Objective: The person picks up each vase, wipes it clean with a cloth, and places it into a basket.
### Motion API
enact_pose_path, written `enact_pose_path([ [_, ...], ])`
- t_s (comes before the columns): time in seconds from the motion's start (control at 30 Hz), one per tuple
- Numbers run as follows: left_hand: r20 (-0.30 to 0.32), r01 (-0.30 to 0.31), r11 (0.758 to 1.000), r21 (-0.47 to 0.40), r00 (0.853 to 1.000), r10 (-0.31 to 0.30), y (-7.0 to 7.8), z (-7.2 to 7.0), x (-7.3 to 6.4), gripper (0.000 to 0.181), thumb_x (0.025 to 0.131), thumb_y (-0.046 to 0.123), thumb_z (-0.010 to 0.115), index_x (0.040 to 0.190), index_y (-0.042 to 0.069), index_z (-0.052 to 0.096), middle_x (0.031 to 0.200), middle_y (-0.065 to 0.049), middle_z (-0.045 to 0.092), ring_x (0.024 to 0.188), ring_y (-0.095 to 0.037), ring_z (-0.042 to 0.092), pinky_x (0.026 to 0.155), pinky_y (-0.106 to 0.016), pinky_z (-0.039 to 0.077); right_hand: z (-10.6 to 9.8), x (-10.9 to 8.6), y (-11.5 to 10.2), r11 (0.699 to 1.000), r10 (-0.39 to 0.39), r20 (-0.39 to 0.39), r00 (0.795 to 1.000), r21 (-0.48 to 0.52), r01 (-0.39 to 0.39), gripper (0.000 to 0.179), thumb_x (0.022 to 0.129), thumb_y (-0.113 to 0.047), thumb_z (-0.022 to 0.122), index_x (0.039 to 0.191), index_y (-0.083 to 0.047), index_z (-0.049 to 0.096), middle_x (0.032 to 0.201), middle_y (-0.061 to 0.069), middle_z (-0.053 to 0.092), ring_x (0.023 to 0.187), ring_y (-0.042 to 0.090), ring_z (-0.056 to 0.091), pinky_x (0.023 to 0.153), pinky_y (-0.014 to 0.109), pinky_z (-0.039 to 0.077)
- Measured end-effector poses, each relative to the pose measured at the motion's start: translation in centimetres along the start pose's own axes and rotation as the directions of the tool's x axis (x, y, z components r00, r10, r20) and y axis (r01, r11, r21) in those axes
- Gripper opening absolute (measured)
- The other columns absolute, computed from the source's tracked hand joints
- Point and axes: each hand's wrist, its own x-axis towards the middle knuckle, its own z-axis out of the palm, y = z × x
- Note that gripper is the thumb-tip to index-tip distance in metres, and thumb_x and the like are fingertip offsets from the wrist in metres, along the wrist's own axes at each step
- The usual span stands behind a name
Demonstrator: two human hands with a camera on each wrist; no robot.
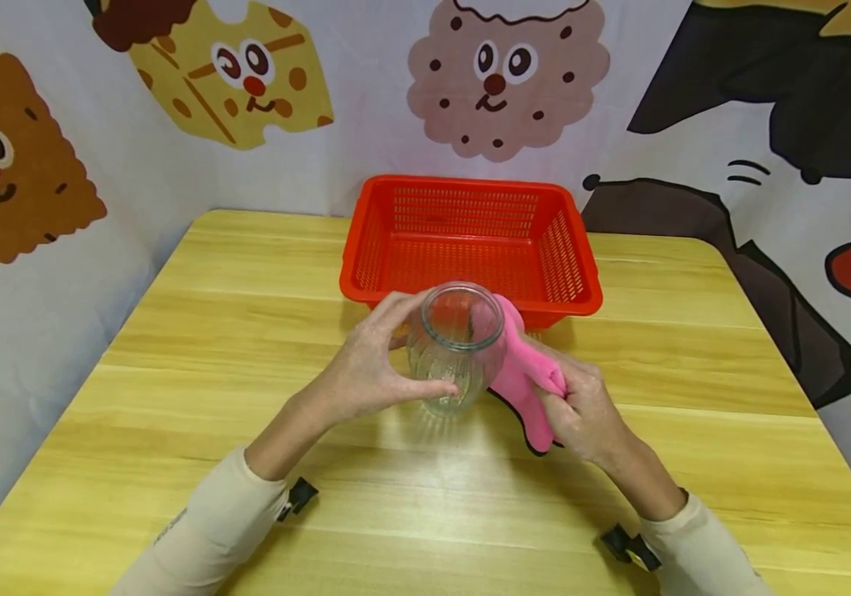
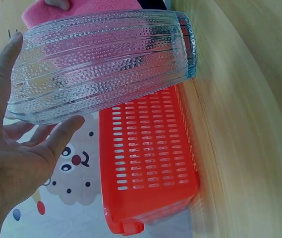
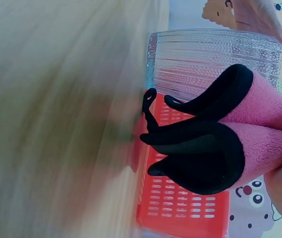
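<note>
A clear ribbed glass vase (image 1: 464, 358), its surface beaded, stands in front of the basket at mid-table. My left hand (image 1: 373, 364) holds it from the left, thumb at the near side and fingers reaching round behind; the same grasp shows near the upper end of the vase in the left wrist view. My right hand (image 1: 578, 407) grips a folded pink cloth (image 3: 267, 106) with black edging. Part of that cloth lies against the right side of the vase, and its lower folds hang loose. Whether the vase's base touches the table cannot be told.
A red plastic basket (image 1: 578, 305) with slotted walls sits behind the vase, near the table's back edge. The wooden table (image 1: 247, 331) meets a cartoon-printed cloth backdrop (image 1: 366, 108) at the rear and sides.
</note>
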Motion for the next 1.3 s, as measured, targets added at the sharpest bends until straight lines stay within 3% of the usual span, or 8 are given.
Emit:
enact_pose_path([
  [0.6, 0.006, 0.002, 1.0, -0.011, 1.0, -0.002, 0.0, 0.0, 0.1, 0.099, 0.07, 0.023, 0.097, 0.153, 0.017, 0.044, 0.131, -0.007, 0.051, 0.123, -0.02, 0.052, 0.096, -0.036, 0.054, 0.1, -0.8, 0.3, 0.998, 0.053, 0.029, 0.998, -0.031, -0.052, 0.052, 0.082, 0.021, 0.051, 0.13, 0.007, 0.065, 0.127, 0.013, 0.067, 0.119, 0.016, 0.061, 0.102, 0.022, 0.045],
  [0.87, 0.021, 0.01, 1.0, -0.004, 1.0, -0.01, 0.2, 0.1, -0.2, 0.101, 0.071, 0.025, 0.097, 0.154, 0.019, 0.041, 0.133, -0.008, 0.049, 0.125, -0.024, 0.052, 0.097, -0.038, 0.053, 0.0, -0.8, 0.5, 0.998, 0.056, 0.09, 0.994, -0.027, -0.054, 0.054, 0.087, 0.018, 0.048, 0.136, 0.001, 0.063, 0.138, 0.011, 0.061, 0.13, 0.031, 0.054, 0.112, 0.032, 0.039],
  [1.17, 0.06, 0.009, 0.998, 0.059, 0.998, -0.012, 0.6, -0.1, -0.2, 0.1, 0.074, 0.028, 0.095, 0.155, 0.012, 0.038, 0.132, -0.009, 0.048, 0.124, -0.021, 0.051, 0.098, -0.039, 0.052, -0.1, -0.7, 0.8, 0.999, 0.018, 0.14, 0.99, -0.045, -0.011, 0.067, 0.075, 0.023, 0.042, 0.133, 0.0, 0.066, 0.136, 0.011, 0.062, 0.126, 0.034, 0.057, 0.112, 0.029, 0.038],
  [1.3, 0.07, 0.021, 0.997, 0.077, 0.997, -0.026, 0.6, -0.1, -0.3, 0.101, 0.075, 0.03, 0.094, 0.156, 0.014, 0.036, 0.133, -0.009, 0.047, 0.124, -0.019, 0.05, 0.099, -0.038, 0.051, -0.1, -0.8, 1.1, 0.995, 0.014, 0.181, 0.983, -0.098, 0.004, 0.064, 0.077, 0.02, 0.046, 0.134, -0.002, 0.066, 0.135, 0.01, 0.062, 0.124, 0.031, 0.059, 0.112, 0.025, 0.036],
])
